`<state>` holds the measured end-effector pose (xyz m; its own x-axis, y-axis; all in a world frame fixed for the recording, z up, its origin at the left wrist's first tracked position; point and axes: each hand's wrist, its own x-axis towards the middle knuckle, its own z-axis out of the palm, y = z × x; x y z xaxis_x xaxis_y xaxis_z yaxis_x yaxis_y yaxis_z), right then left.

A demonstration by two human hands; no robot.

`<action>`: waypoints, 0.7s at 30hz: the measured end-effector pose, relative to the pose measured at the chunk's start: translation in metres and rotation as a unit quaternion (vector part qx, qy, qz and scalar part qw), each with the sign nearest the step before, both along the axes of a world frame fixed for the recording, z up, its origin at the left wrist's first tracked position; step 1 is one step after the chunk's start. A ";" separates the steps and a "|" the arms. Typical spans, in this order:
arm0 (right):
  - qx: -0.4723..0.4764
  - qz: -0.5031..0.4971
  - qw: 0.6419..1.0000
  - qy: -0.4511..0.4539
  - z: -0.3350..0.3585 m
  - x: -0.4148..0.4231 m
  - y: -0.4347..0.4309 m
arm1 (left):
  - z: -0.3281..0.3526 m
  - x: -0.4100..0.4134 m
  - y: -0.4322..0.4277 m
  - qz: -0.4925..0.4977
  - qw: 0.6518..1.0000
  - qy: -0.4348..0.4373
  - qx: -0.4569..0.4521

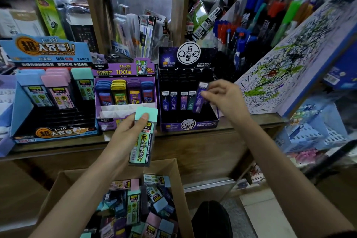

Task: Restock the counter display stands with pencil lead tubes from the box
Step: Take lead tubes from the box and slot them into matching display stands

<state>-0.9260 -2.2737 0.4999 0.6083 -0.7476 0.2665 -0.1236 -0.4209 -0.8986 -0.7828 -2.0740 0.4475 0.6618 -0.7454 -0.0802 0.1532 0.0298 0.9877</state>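
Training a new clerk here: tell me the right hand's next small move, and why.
Probably lower the purple tube straight into the black stand's front row. The right hand pinches it, tilted, just right of four tubes standing there, so that end spot looks open.
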 end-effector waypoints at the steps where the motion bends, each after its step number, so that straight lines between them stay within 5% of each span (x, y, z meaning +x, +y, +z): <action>1: -0.018 -0.015 1.000 0.005 0.002 0.000 -0.010 | 0.000 0.000 0.000 0.001 1.000 -0.005 0.000; 21: -0.062 -0.031 0.990 0.124 -0.038 0.022 -0.045 | -0.006 0.002 0.003 -0.009 0.998 -0.062 -0.001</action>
<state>-0.9040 -2.3192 0.4616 0.6202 -0.7564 0.2078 -0.3627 -0.5114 -0.7790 -0.7805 -2.0707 0.4413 0.6528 -0.7575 0.0039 0.0300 0.0310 0.9991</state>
